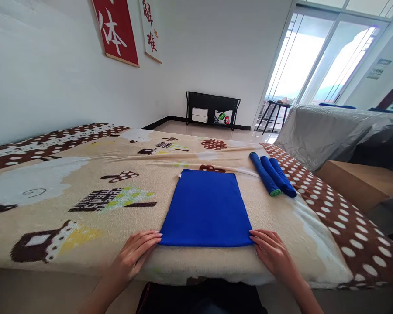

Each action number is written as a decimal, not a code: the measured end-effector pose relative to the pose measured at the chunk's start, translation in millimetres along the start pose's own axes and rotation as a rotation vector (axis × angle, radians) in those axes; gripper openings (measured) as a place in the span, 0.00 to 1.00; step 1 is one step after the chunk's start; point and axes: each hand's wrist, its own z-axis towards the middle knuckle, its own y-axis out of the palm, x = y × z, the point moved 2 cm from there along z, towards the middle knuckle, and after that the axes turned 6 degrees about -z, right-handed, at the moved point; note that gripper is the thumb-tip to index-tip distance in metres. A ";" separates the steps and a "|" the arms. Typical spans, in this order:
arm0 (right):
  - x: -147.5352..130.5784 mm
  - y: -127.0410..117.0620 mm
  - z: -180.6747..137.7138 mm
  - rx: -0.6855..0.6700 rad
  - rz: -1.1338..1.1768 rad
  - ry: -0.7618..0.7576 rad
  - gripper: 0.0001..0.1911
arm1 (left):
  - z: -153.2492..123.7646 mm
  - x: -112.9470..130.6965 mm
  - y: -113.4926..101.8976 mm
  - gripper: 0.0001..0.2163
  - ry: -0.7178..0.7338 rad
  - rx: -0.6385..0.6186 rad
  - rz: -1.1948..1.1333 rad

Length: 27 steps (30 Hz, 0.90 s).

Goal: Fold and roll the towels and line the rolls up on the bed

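A blue cloth (207,209) lies flat on the patterned blanket (118,231), with a small white tag at its far left corner. My left hand (136,253) pinches the near left corner between thumb and fingers. At the near right corner, my right hand (275,253) grips the cloth in the same way. The near edge runs straight between both hands. To the right lie three rolled blue cloths side by side, among them a roll with a green end (264,174).
Brown polka-dot trim borders the blanket on the right. Beyond it stand a cardboard box (360,181) and a plastic-covered piece of furniture (330,131). A black rack (212,102) is by the far wall, and a dark stool (275,114) stands near the glass door.
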 end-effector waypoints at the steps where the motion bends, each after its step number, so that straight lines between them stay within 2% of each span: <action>1: 2.1 -0.6 1.3 -0.008 0.025 0.013 0.15 | 2.8 0.6 -2.5 0.16 -0.005 0.012 -0.002; 8: 8.1 -13.4 3.2 -0.114 0.107 0.062 0.12 | 10.1 -0.6 -10.0 0.09 -0.054 -0.043 0.021; 13: 6.0 -10.4 11.9 -0.124 0.088 0.124 0.10 | 14.2 1.3 -1.8 0.10 -0.206 -0.101 0.045; 16: 4.2 2.0 22.3 -0.068 -0.008 0.196 0.10 | 22.7 6.6 9.4 0.11 -0.293 -0.058 0.156; 20: -2.6 17.9 25.6 0.028 -0.127 0.301 0.05 | 28.9 14.7 22.2 0.07 -0.346 0.080 0.350; 22: -7.5 20.7 21.3 0.079 -0.170 0.334 0.08 | 27.7 18.3 23.5 0.07 -0.375 0.165 0.388; 24: -13.5 20.0 16.1 0.101 -0.210 0.274 0.12 | 25.4 22.3 22.4 0.09 -0.322 0.194 0.358; 27: -21.0 14.7 9.9 0.098 -0.257 0.114 0.18 | 21.1 26.4 17.6 0.11 -0.199 0.175 0.253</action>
